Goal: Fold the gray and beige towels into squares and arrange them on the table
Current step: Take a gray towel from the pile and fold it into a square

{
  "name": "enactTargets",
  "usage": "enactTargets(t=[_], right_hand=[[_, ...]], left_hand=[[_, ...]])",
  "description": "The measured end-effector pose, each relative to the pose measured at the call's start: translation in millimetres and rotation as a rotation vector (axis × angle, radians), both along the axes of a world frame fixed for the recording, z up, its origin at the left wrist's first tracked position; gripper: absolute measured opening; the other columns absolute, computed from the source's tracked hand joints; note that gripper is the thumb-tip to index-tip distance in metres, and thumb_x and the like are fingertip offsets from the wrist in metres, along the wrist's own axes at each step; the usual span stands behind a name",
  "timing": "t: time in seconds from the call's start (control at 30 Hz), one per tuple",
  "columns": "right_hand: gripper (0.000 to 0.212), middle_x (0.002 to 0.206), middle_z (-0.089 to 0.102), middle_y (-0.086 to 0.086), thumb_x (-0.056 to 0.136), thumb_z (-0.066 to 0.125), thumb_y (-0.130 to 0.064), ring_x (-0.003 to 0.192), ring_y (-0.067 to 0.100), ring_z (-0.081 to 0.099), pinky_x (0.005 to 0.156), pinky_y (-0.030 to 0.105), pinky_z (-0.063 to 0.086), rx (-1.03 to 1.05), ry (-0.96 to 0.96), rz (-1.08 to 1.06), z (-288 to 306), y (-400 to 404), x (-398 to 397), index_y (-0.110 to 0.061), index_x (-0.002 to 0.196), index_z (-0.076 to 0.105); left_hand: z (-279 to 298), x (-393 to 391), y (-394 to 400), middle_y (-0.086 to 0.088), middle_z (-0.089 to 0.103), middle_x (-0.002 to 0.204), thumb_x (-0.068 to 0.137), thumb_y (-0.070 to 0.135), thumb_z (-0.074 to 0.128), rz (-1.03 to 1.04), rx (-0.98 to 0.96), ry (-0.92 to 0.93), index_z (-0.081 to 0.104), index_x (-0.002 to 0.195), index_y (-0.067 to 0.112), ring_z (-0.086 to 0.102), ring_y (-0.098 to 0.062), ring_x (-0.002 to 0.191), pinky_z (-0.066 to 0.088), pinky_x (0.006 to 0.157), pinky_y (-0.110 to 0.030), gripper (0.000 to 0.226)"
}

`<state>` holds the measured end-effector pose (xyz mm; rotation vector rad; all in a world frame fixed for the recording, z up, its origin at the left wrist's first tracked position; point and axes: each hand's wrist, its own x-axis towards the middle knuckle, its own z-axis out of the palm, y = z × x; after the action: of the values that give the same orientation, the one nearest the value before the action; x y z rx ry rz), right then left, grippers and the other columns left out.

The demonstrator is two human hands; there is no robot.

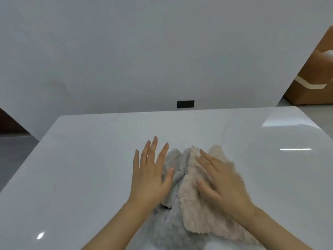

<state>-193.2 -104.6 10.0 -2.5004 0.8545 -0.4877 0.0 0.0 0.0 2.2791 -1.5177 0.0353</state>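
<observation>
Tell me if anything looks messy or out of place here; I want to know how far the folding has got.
Yes: the gray towel and beige towel lie crumpled in one overlapping heap near the front of the white table, beige partly on gray, neither folded square. The left hand and right hand rest open on them. No spills or damage.

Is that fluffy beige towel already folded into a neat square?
Not yet. The fluffy beige towel lies bunched and wrinkled, overlapping the fluffy gray towel, with uneven edges and the right hand resting flat on it.
</observation>
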Motion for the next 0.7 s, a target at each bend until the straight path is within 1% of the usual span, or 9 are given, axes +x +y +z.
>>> enactTargets(t=[0.07, 0.13, 0.2, 0.3, 0.37, 0.43, 0.53, 0.6, 0.7], right_hand=[[0.063, 0.155, 0.014, -0.024, 0.088, 0.031, -0.066, 0.141, -0.005, 0.014, 0.115, 0.024, 0.019, -0.058, 0.02, 0.049, -21.7, 5.4, -3.3, -0.039, 0.145, 0.029], [0.065, 0.155, 0.015, -0.024, 0.087, 0.03, -0.069, 0.141, -0.005, 0.013, 0.114, 0.022, 0.014, -0.12, 0.027, 0.078, -47.1, 10.5, -6.9, -0.04, 0.145, 0.029], [0.064, 0.154, 0.018, -0.023, 0.087, 0.033, -0.068, 0.141, -0.004, 0.014, 0.114, 0.021, 0.012, -0.167, -0.018, 0.104, -68.5, 17.7, -9.3, -0.04, 0.145, 0.029], [0.061, 0.152, 0.023, -0.021, 0.089, 0.037, -0.063, 0.139, -0.002, 0.02, 0.112, 0.024, 0.02, -0.246, -0.08, 0.074, -91.9, 24.3, -14.0, -0.039, 0.145, 0.03], [0.059, 0.151, 0.03, -0.017, 0.091, 0.038, -0.059, 0.137, 0.002, 0.028, 0.11, 0.026, 0.025, -0.319, -0.127, 0.047, -106.0, 30.6, -16.5, -0.036, 0.144, 0.032], [0.057, 0.149, 0.034, -0.014, 0.092, 0.038, -0.057, 0.136, 0.006, 0.032, 0.109, 0.027, 0.026, -0.359, -0.177, 0.022, -114.2, 34.6, -18.3, -0.034, 0.144, 0.034], [0.057, 0.15, 0.033, -0.014, 0.093, 0.032, -0.059, 0.137, 0.006, 0.029, 0.109, 0.025, 0.022, -0.385, -0.172, 0.004, -117.3, 35.3, -20.7, -0.037, 0.145, 0.031], [0.057, 0.151, 0.033, -0.013, 0.093, 0.029, -0.058, 0.138, 0.007, 0.028, 0.11, 0.025, 0.021, -0.407, -0.17, 0.003, -120.3, 36.8, -23.5, -0.037, 0.146, 0.029], [0.054, 0.147, 0.04, -0.01, 0.094, 0.029, -0.056, 0.134, 0.01, 0.035, 0.109, 0.028, 0.028, -0.424, -0.207, 0.002, -122.6, 36.9, -23.9, -0.035, 0.144, 0.035]], left_hand=[[-21.5, -6.0, 5.0, 0.009, -0.008, 0.16, 0.092, 0.063, 0.003, -0.013, 0.007, -0.012, 0.006, 0.15, 0.037, -0.013, -0.009, 0.146, -0.004, 0.118, -0.042, 0.064], [-47.0, -10.7, 11.9, 0.012, -0.001, 0.159, 0.093, 0.061, 0.004, -0.038, -0.03, -0.015, 0.013, 0.15, 0.036, -0.006, -0.007, 0.146, 0.0, 0.118, -0.039, 0.063], [-66.5, -18.6, 20.4, 0.013, 0.016, 0.157, 0.095, 0.058, 0.013, -0.085, -0.107, 0.01, 0.026, 0.147, 0.033, 0.01, -0.006, 0.144, 0.01, 0.117, -0.036, 0.059], [-90.0, -30.7, 37.0, 0.017, 0.037, 0.146, 0.096, 0.053, 0.027, -0.16, -0.282, 0.054, 0.043, 0.138, 0.033, 0.031, -0.002, 0.135, 0.025, 0.111, -0.029, 0.049], [-105.3, -39.0, 49.4, 0.021, 0.044, 0.138, 0.095, 0.051, 0.035, -0.204, -0.387, 0.073, 0.051, 0.131, 0.032, 0.038, 0.001, 0.128, 0.032, 0.106, -0.028, 0.044], [-112.1, -44.6, 59.8, 0.024, 0.047, 0.133, 0.093, 0.051, 0.043, -0.232, -0.468, 0.127, 0.055, 0.125, 0.031, 0.042, 0.002, 0.125, 0.037, 0.103, -0.03, 0.04], [-110.3, -50.6, 71.2, 0.022, 0.052, 0.125, 0.087, 0.047, 0.055, -0.246, -0.567, 0.286, 0.061, 0.113, 0.032, 0.046, -0.004, 0.124, 0.035, 0.101, -0.021, 0.031], [-111.4, -54.4, 76.8, 0.019, 0.056, 0.117, 0.084, 0.043, 0.061, -0.278, -0.581, 0.287, 0.065, 0.101, 0.026, 0.05, -0.006, 0.119, 0.037, 0.097, -0.014, 0.025], [-114.9, -52.8, 75.3, 0.018, 0.058, 0.111, 0.082, 0.042, 0.065, -0.294, -0.546, 0.253, 0.067, 0.091, 0.023, 0.052, -0.005, 0.114, 0.04, 0.093, -0.013, 0.021]])
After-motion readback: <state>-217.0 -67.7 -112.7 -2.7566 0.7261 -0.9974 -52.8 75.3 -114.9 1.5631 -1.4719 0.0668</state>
